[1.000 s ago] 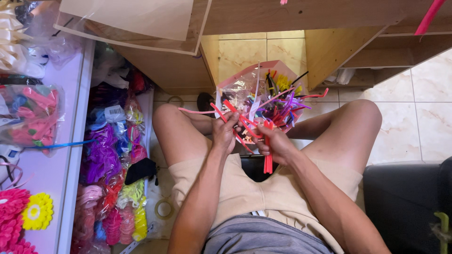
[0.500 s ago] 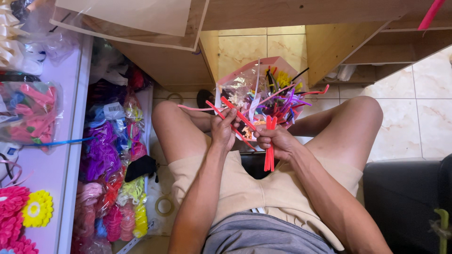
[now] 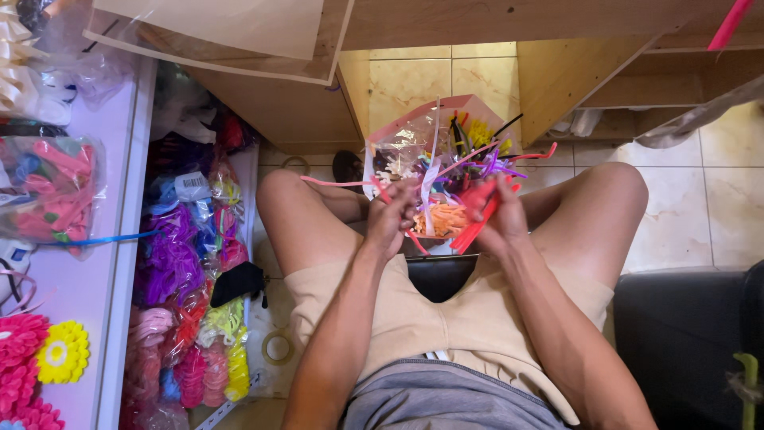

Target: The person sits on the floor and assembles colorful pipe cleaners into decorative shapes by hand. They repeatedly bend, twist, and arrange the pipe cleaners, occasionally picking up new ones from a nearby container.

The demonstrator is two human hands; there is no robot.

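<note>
A clear plastic bag of thin coloured strips (image 3: 446, 151), backed by pink card, sits between the seated person's knees, just above the front edge of the dark seat; strips in purple, yellow, pink, red and black stick out of its open top in all directions. The right hand (image 3: 500, 213) is curled closed around a small bunch of red strips (image 3: 475, 213), which runs down and to the left from the fist toward the lap. The left hand (image 3: 391, 216) is also curled, its fingertips pinching at the near edge of the bag beside an orange clump (image 3: 442, 220) and a pale ribbon; what exactly it grips cannot be told from here. A loose pink strip (image 3: 330, 182) trails from the bag across the person's left knee. Both forearms reach forward over beige shorts. To the person's left, a narrow floor gap is packed with clear packets of purple, pink, yellow and blue craft material (image 3: 191, 271), with a roll of tape (image 3: 278, 348) on the floor near them. Further left, a lilac bench (image 3: 119, 159) carries a bag of pink and blue pieces (image 3: 52, 191) and yellow and pink flower shapes (image 3: 44, 358). Wooden cabinet panels and beige floor tiles lie beyond the bag.
</note>
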